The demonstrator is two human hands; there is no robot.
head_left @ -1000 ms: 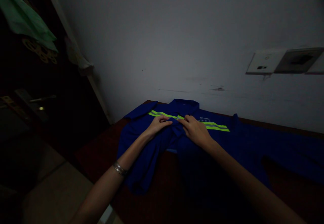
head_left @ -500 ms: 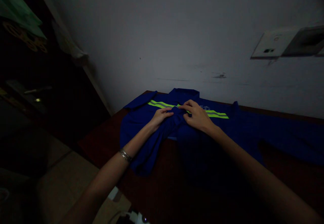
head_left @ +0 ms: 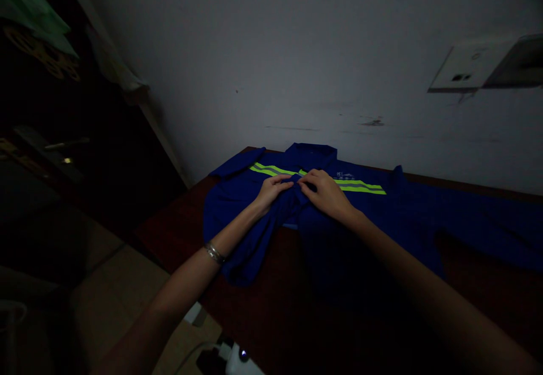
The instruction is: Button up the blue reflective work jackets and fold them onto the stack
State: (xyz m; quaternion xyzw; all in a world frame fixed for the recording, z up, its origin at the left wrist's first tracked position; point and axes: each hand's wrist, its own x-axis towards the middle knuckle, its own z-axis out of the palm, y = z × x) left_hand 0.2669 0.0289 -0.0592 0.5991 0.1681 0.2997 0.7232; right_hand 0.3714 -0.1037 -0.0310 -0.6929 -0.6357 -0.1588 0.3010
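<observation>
A blue work jacket [head_left: 237, 199] with yellow-green and grey reflective strips lies spread on a dark reddish table, its collar toward the wall. My left hand [head_left: 274, 190] pinches the front edge of the jacket near the middle of the chest. Right beside it, my right hand [head_left: 324, 191] grips the opposite front edge between thumb and fingers. The two sets of fingertips nearly meet at the front opening, and the cloth bunches up under them. Any button between the fingers is too small and dark to make out. A silver bracelet [head_left: 214, 253] circles my left wrist.
Behind the table [head_left: 169, 211] rises a grey wall with a switch and socket plate [head_left: 469, 68] at right. A dark door with a handle [head_left: 68, 144] stands at left. Below the table's left edge sit a white device [head_left: 241, 361] and a cable.
My right fingers have shifted slightly, the thumb now closer to the cloth edge by my left hand. The view has tilted a little. Both hands stay on the jacket.
</observation>
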